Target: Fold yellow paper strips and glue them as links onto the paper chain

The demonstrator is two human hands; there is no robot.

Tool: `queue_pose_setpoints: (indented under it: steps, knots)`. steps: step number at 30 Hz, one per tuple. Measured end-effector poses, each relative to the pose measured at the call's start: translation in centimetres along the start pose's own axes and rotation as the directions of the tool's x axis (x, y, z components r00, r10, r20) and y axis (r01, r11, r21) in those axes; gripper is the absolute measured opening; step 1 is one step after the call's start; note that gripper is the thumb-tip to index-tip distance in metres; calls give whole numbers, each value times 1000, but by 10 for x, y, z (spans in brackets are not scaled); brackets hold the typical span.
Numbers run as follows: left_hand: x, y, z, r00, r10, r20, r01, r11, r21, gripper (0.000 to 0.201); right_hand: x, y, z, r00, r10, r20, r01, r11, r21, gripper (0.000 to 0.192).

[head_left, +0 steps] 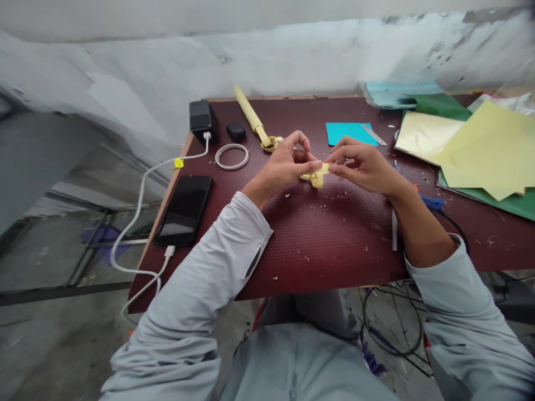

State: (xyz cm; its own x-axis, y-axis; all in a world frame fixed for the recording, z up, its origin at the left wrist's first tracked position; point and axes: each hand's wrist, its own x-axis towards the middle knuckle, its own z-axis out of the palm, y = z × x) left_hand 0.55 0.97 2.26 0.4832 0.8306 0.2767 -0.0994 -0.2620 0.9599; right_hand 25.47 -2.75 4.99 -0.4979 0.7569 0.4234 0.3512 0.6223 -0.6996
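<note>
Between both hands, over the middle of the dark red table, is a small folded piece of yellow paper. My left hand pinches its left side between thumb and fingers. From the right, my right hand grips the other end with thumb and fingertips, which partly cover it. Just behind my left hand lies a looped yellow paper strip, touching a rolled yellow paper tube with a pointed end.
To the left are a phone, a white cable, a black power block, a black case and a tape ring. Blue paper, a metal ruler, yellow sheets and a blue-handled tool lie right.
</note>
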Motion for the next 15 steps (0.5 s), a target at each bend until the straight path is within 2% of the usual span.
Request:
queue_pose_setpoints:
  steps: [6, 10, 15]
  knots:
    - [0, 8, -1, 996, 89, 20, -91, 991, 94, 36, 0, 1, 1, 995, 70, 71, -75, 995, 67, 26]
    - [-1, 11, -1, 995, 85, 52, -91, 987, 135, 24, -1, 3, 1, 988, 119, 102, -133, 982, 135, 28]
    - [-3, 11, 1, 993, 94, 68, -106, 973, 204, 12, -1, 6, 5, 989, 123, 83, -135, 977, 162, 29]
